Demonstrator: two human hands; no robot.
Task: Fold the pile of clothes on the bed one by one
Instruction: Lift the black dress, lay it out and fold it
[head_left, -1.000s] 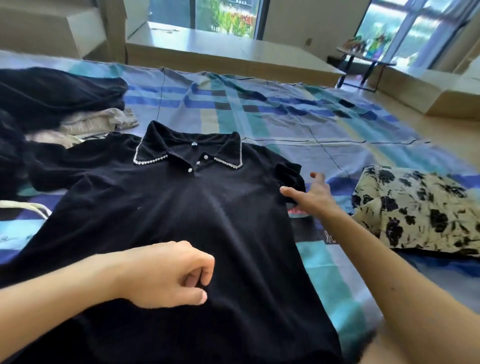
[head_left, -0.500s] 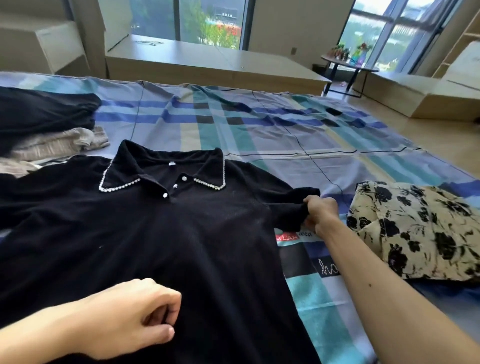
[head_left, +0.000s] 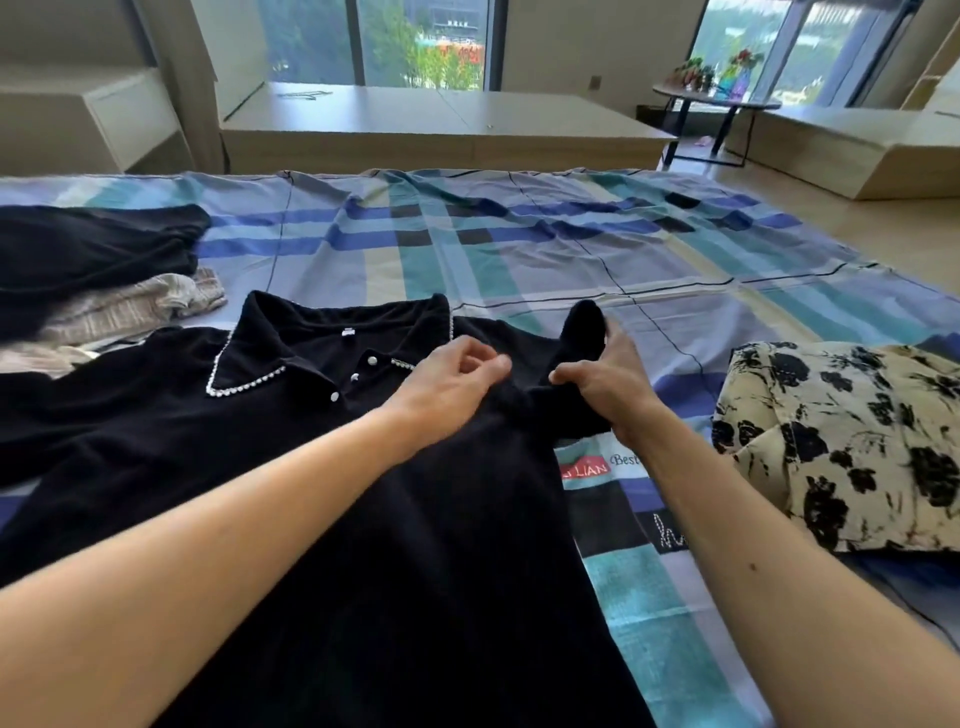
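A black polo shirt (head_left: 322, 467) with a pearl-trimmed collar lies face up on the plaid bed sheet (head_left: 519, 249). My right hand (head_left: 608, 389) grips the shirt's right sleeve (head_left: 584, 325) and holds it lifted and turned inward over the shoulder. Just to its left, my left hand (head_left: 452, 387) sits on the shirt's right shoulder with curled fingers that pinch the fabric there. A pile of clothes lies at the left: a black garment (head_left: 93, 249) on top of a beige striped one (head_left: 135, 306).
A folded cream garment with black flowers (head_left: 841, 441) lies on the bed at the right. Beyond the bed stand a low wooden platform (head_left: 441, 119) and a small round table (head_left: 717, 98) by the windows. Bare wooden floor runs along the bed's right side.
My left hand moved from the shirt's lower front up to the right shoulder. My right hand took hold of the right sleeve and lifted it inward.
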